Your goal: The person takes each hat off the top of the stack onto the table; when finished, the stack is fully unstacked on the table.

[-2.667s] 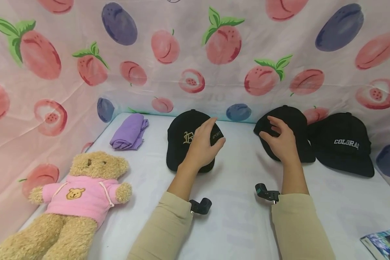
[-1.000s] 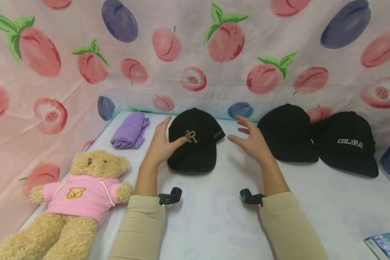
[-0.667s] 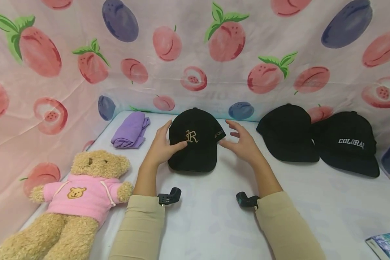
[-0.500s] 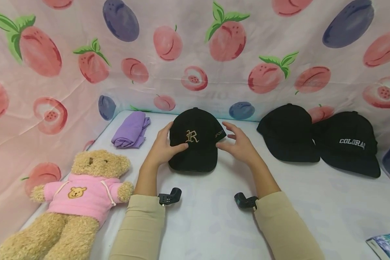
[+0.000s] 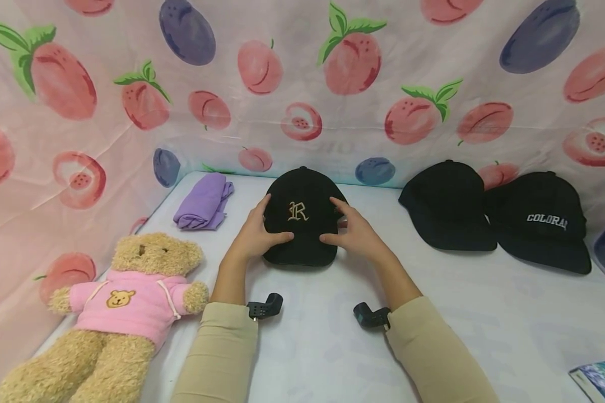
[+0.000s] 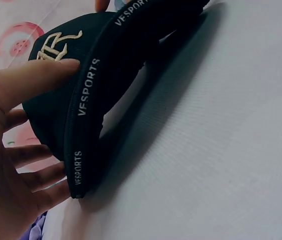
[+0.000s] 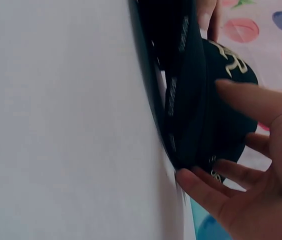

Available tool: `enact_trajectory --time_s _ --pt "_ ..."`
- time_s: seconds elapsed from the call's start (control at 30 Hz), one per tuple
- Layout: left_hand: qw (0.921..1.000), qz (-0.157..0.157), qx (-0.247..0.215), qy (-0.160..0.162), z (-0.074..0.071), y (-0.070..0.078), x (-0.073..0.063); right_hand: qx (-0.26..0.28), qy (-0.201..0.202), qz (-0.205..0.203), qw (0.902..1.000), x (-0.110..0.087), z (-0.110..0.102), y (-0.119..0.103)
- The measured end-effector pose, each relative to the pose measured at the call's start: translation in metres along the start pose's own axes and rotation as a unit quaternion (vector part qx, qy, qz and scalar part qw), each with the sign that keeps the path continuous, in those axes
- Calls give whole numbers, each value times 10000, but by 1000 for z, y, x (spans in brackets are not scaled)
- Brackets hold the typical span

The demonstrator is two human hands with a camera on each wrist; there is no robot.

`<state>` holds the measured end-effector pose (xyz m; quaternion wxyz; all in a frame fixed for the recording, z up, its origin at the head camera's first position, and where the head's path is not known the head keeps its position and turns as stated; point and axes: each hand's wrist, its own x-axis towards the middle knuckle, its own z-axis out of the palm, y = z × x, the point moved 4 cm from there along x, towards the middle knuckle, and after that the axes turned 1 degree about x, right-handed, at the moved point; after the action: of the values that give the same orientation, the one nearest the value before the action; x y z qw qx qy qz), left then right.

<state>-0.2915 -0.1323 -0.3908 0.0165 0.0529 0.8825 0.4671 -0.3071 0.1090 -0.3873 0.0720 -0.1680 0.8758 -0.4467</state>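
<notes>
Gripping a cap [image 5: 302,187] — left hand [image 5: 250,236], right hand [image 5: 359,236] — white cloth [image 5: 312,352] below, fruit-print curtain [image 5: 355,120] behind.

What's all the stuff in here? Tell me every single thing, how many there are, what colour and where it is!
Cap with gold letter: one, black, in the middle
Plain cap: one, black, back right
Cap with white letters: one, black, just right of the plain one
Teddy bear: one, tan with pink top, lying front left
Folded cloth: one, purple, back left
Book-like thing: one, blue patterned, front right corner, partly cut off
Fruit-print curtain: number unclear, pale pink with red and blue fruit, behind and left
Flat surface: one, white, underneath
Sleeves: two, tan, on the arms
Wrist cameras: two, black, one per wrist
Hands: two, bare; left hand and right hand at opposite sides of the middle cap
</notes>
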Motion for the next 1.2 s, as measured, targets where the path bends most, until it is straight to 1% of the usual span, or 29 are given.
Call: enact_trajectory --time_s 0.2,0.47,0.63,0.73,0.9,1.07,1.2 --pt "10000 -22 -11 -18 3 3 -1 -121 149 169 9997 2 4 0" --pt "10000 5 -23 -1 3 4 -1 226 132 227 9994 4 6 4" --pt "10000 -25 6 11 3 6 0 318 92 258 9991 4 7 3" --pt "10000 -69 25 31 2 7 -1 374 87 276 9989 5 9 2" --pt "9998 -160 71 53 -2 4 -1 452 82 353 9983 6 14 -1" --pt "9998 -156 98 55 -6 5 -2 544 153 422 9975 6 17 -5" --pt "9998 -77 154 93 -9 9 -3 603 204 408 9971 7 18 -7"
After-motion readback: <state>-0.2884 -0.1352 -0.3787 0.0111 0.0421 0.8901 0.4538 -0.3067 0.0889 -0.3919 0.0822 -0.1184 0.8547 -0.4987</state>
